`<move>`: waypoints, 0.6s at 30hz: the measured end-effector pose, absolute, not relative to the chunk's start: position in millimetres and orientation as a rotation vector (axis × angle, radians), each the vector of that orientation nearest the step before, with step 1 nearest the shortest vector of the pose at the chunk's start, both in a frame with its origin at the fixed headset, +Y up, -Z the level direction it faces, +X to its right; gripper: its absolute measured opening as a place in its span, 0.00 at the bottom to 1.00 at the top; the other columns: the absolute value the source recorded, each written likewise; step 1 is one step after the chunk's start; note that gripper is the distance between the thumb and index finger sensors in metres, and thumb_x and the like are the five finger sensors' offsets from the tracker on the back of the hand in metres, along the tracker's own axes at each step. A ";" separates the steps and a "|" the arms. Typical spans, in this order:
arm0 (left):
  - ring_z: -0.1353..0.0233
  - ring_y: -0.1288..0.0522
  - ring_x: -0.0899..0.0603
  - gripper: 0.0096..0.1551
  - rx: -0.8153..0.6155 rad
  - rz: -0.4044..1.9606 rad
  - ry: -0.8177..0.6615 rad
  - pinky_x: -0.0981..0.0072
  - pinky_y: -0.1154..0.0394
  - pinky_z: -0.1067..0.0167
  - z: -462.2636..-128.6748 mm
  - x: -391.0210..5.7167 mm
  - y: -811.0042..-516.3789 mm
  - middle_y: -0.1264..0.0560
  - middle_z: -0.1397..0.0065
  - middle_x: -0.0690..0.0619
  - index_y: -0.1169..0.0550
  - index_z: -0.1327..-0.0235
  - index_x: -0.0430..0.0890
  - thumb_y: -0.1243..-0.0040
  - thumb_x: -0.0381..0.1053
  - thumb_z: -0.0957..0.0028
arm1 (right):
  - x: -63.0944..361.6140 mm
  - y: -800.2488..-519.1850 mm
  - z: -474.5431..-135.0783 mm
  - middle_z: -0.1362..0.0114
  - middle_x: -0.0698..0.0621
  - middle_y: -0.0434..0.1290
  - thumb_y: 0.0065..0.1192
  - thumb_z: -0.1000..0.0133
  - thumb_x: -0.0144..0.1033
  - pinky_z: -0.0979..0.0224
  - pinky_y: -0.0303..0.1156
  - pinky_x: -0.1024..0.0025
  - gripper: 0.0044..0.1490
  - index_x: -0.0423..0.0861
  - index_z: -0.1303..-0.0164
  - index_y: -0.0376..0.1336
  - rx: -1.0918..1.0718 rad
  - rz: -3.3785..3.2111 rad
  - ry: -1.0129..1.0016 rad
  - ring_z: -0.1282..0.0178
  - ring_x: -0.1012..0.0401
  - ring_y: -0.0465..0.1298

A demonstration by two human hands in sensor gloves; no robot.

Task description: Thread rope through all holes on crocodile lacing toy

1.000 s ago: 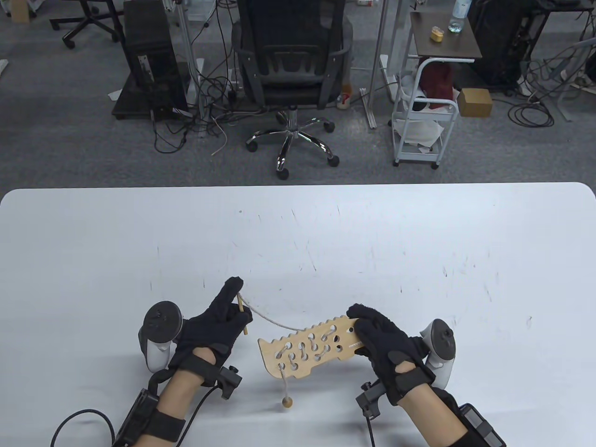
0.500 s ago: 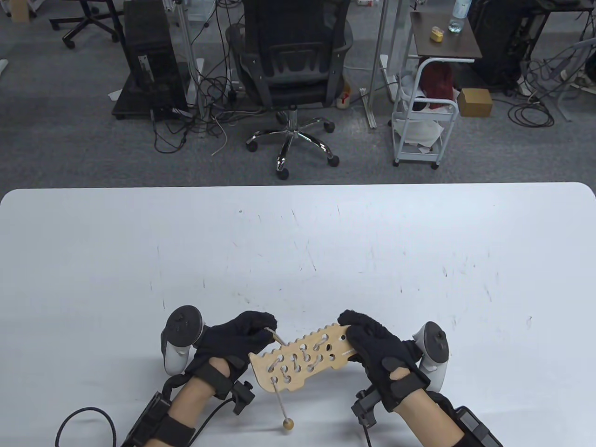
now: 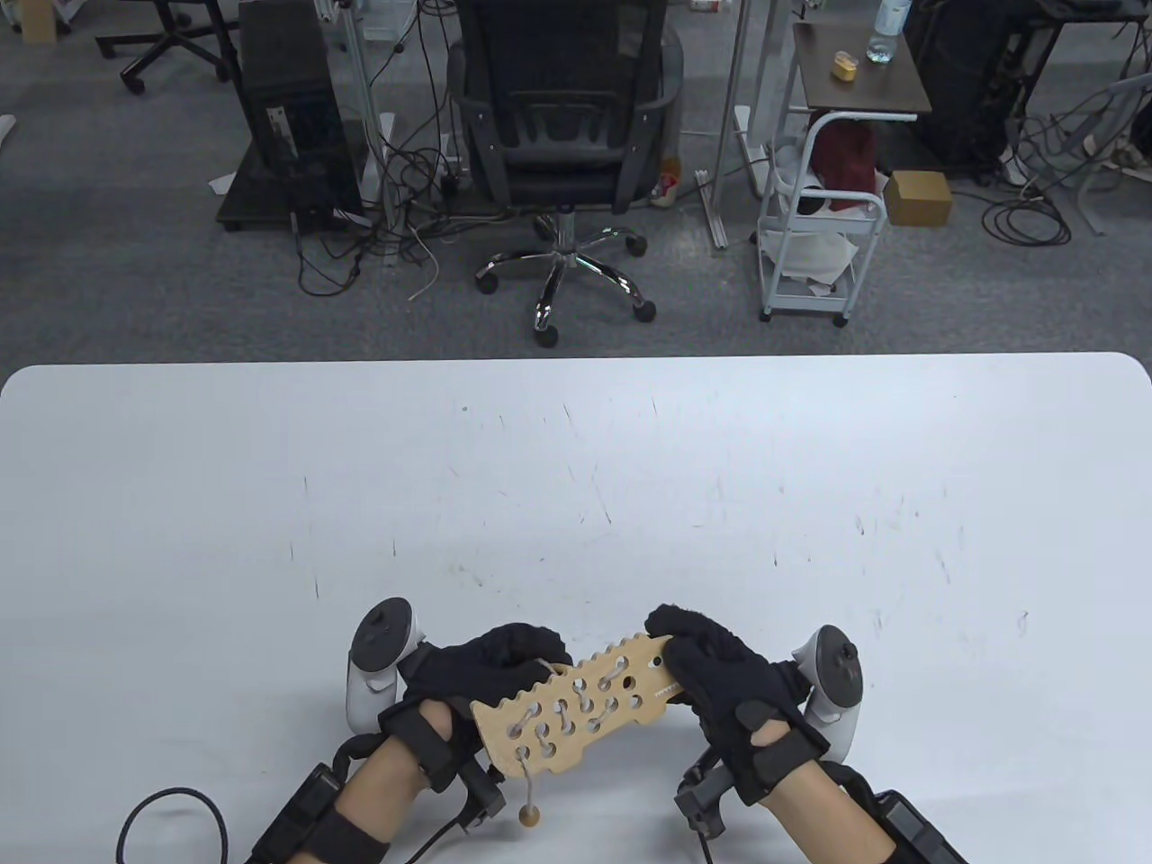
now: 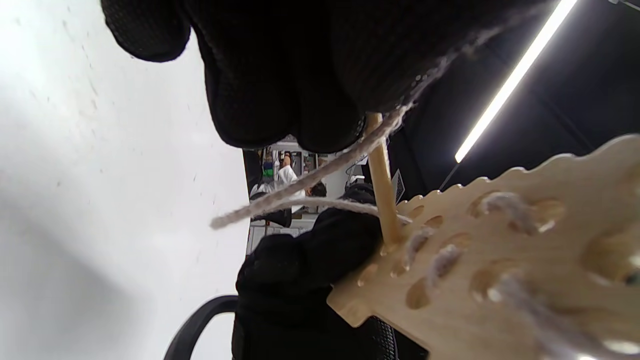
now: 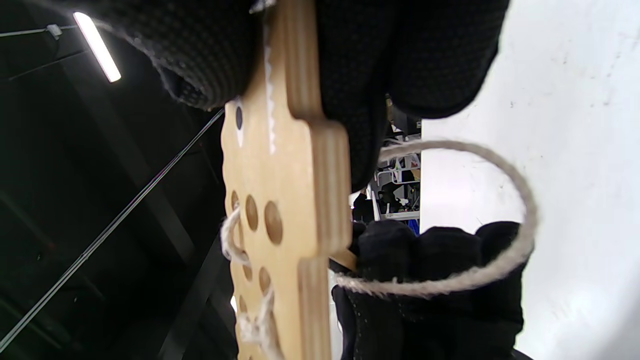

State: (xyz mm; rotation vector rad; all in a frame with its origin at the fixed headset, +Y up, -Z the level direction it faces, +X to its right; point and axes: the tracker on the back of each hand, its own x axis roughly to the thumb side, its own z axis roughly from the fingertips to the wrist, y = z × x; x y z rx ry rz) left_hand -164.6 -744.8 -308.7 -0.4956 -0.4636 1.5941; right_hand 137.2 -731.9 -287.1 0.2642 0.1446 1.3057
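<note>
We grip the toy [image 3: 576, 706] aloft in our right hand [image 3: 720, 679] so our left hand [image 3: 490, 666] can pinch the needle [image 4: 382, 180] into a hole from below.

Office: swivel chair [image 3: 565, 117], computer tower [image 3: 290, 117]

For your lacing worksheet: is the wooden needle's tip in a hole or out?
In: the wooden needle meets a hole on the crocodile board.

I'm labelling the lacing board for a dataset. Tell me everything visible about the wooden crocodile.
The wooden crocodile is a flat, pale plywood board with a toothed edge and many round holes, several already laced with grey rope. It is held off the table, tilted. The right hand grips one end; the left hand pokes the wooden needle into a hole.
</note>
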 end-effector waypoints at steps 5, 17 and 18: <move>0.38 0.16 0.43 0.22 -0.487 1.552 -0.456 0.41 0.31 0.30 -305.2 -160.2 -743.7 0.14 0.42 0.56 0.17 0.45 0.55 0.31 0.47 0.55 | 136.1 -729.1 -285.9 0.42 0.49 0.83 0.67 0.48 0.39 0.43 0.77 0.57 0.30 0.43 0.36 0.66 0.287 1.310 0.115 0.51 0.56 0.87; 0.36 0.19 0.42 0.22 -0.396 1.450 -0.479 0.40 0.33 0.29 -297.5 -155.8 -732.1 0.17 0.39 0.55 0.13 0.48 0.59 0.26 0.47 0.57 | 132.9 -730.1 -287.6 0.43 0.49 0.83 0.67 0.49 0.39 0.43 0.78 0.58 0.30 0.43 0.37 0.66 0.341 1.368 0.078 0.51 0.57 0.87; 0.37 0.19 0.42 0.22 -0.398 1.449 -0.491 0.41 0.33 0.29 -296.4 -155.0 -731.2 0.17 0.40 0.55 0.13 0.48 0.58 0.26 0.47 0.57 | 133.6 -729.8 -287.5 0.42 0.49 0.83 0.66 0.48 0.39 0.43 0.77 0.57 0.30 0.43 0.36 0.66 0.336 1.376 0.071 0.51 0.56 0.87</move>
